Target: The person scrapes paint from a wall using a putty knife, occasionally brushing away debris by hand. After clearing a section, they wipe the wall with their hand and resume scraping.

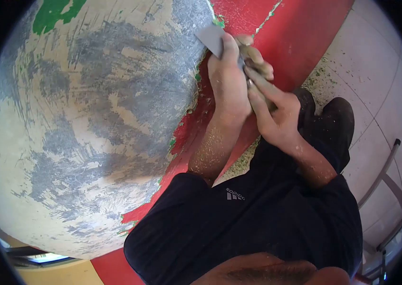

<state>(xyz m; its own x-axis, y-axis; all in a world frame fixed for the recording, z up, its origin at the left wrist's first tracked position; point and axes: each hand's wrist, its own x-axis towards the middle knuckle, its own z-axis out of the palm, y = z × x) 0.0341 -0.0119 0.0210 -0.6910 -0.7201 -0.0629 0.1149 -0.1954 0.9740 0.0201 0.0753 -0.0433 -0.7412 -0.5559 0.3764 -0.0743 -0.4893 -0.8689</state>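
Observation:
My left hand [229,78] is closed round a scraper, its thumb lying along the flat grey blade [212,40]. The blade's edge is at the border between a scraped grey-and-cream surface [110,85] and red paint [301,28]. My right hand [279,111] is closed at the scraper's rear end, its fingers pressed against my left hand. Most of the handle is hidden by the fingers. Pale flakes stick to my left forearm. Ragged green and red paint remnants line the border below the hands.
Paint chips [322,80] lie scattered on the tiled floor [372,85] beside my dark-trousered legs [336,121]. A metal frame with legs [391,185] stands at the right. A green paint patch [56,14] shows at the upper left, and a yellow area [63,274] at the lower left.

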